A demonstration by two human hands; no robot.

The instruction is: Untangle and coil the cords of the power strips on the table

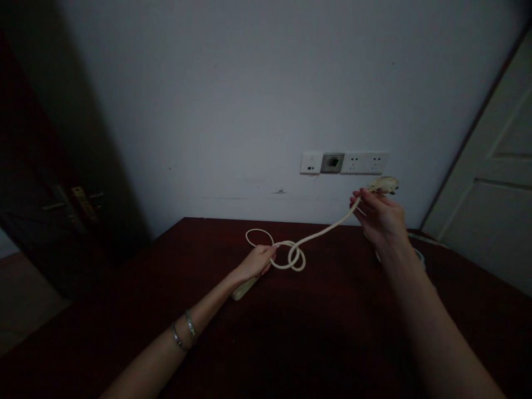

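A cream-coloured cord [328, 229] runs between my two hands. My right hand [382, 220], raised in front of the wall, is closed around the cord just below a pale plug [386, 184]. The plug's prongs cannot be made out clearly. Lower down, my left hand [255, 261] pinches the cord, which curls in several loose loops beside the fingers. From under the left hand sticks out the end of a long cream block [244, 289], perhaps a power strip; the hand hides most of it.
A dark red table [316, 327] spans the space below my hands. On the pale wall behind it sits a row of sockets [359, 163]. A thin greyish loop [419, 256] lies partly behind my right wrist. Doors stand at left [41, 183] and right [499, 160].
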